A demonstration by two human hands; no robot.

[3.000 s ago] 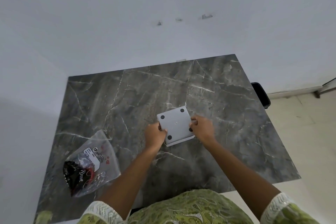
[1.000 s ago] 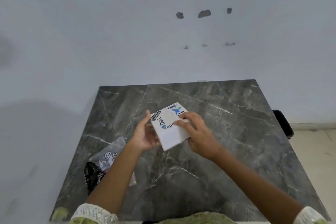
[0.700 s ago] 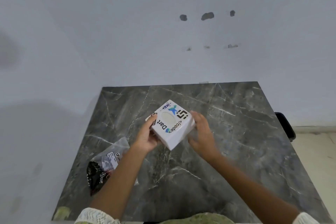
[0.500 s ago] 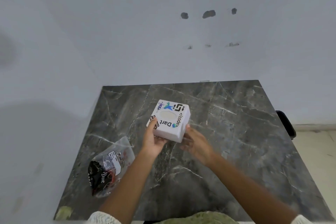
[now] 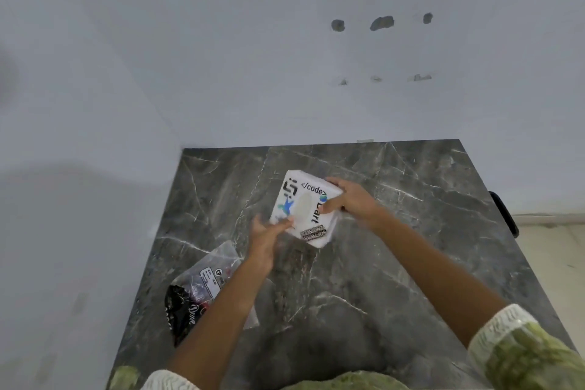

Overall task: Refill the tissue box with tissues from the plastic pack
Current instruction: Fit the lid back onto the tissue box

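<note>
A white cube tissue box (image 5: 304, 208) with stickers and an oval top opening sits tilted over the middle of the dark marble table (image 5: 395, 263), its top face toward me. My right hand (image 5: 348, 201) grips its right side, thumb on the top face. My left hand (image 5: 269, 236) touches the box's lower left edge with its fingertips. The clear plastic pack (image 5: 202, 290) with black print lies at the table's left, partly under my left forearm. No tissue shows at the opening.
White walls stand behind and to the left of the table. A black object (image 5: 503, 214) sticks out past the table's right edge. Light floor shows at the right.
The box has been turned from bottom-up to top-up, then spun in my hands. My right hand went from under the box to its right side; my left hand slid to the lower left edge.
</note>
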